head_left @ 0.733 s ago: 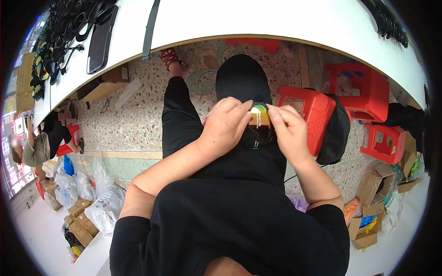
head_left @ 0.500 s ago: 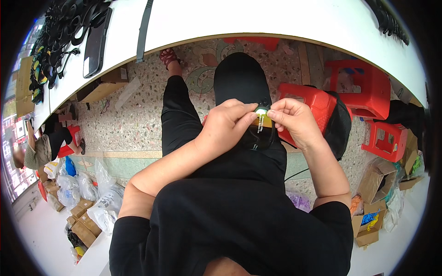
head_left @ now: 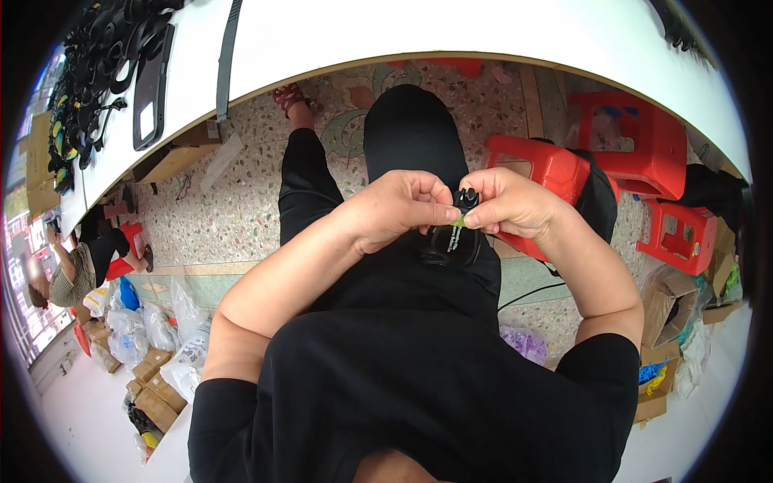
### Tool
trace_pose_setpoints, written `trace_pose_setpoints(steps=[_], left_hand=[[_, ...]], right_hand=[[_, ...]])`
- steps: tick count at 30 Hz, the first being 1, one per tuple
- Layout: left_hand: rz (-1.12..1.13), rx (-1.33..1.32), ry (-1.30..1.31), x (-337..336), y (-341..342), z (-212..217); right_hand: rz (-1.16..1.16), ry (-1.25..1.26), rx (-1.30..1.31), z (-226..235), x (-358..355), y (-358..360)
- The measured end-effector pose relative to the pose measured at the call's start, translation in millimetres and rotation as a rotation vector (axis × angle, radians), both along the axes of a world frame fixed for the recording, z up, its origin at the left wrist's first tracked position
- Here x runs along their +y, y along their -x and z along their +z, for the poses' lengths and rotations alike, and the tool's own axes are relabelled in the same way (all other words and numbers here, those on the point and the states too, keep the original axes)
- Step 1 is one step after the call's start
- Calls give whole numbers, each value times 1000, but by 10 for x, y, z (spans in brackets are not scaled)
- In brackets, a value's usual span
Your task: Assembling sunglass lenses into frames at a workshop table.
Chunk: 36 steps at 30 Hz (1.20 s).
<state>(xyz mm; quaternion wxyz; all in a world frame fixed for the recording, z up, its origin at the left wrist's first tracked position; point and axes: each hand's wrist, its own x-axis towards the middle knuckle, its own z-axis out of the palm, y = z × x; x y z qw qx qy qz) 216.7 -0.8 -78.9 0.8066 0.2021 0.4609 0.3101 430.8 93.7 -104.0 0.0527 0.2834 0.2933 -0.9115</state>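
Over my lap, my left hand (head_left: 403, 209) and my right hand (head_left: 513, 203) meet with their fingertips pinched together. Between the thumbs is a small dark card (head_left: 460, 238) with a green edge and pale print. A black plastic buckle (head_left: 465, 197) pokes up just above the fingertips, between the two hands. Black strap loops (head_left: 439, 251) hang below the card against my dark trousers, where their outline is hard to make out. How the card joins the strap is hidden by my fingers.
The white table (head_left: 362, 28) curves ahead, bearing a pile of black straps (head_left: 88, 76), a phone (head_left: 153, 88) and a single strap (head_left: 228, 60). Red stools (head_left: 632, 153) and a black bag (head_left: 597, 201) stand at the right. Another person (head_left: 76, 266) sits far left, near bags and cartons (head_left: 153, 398).
My fingertips have moved slightly down, now covering the card's upper part. The black buckle shows more clearly above them. My right elbow has swung outward, and the view has shifted slightly.
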Motion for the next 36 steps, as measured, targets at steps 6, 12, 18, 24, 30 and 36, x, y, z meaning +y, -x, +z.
trace_pose_setpoints(steps=[6,12,18,24,30,36], left_hand=[[-51,-44,-23,7,28,-33],[-80,-48,-9,3,46,3],[-58,-2,-20,-28,34,-4],[-90,179,-81,-25,32,37],[33,409,-252,-134,-44,-119],[-75,776,-314,-99,-123,20]], right_hand=[[18,54,14,-36,-11,21],[38,57,-11,28,-41,75],[59,34,-16,6,-27,89],[77,-74,-51,73,22,170],[-187,-378,-196,128,-175,100],[-465,-1145,-400,128,-919,103]])
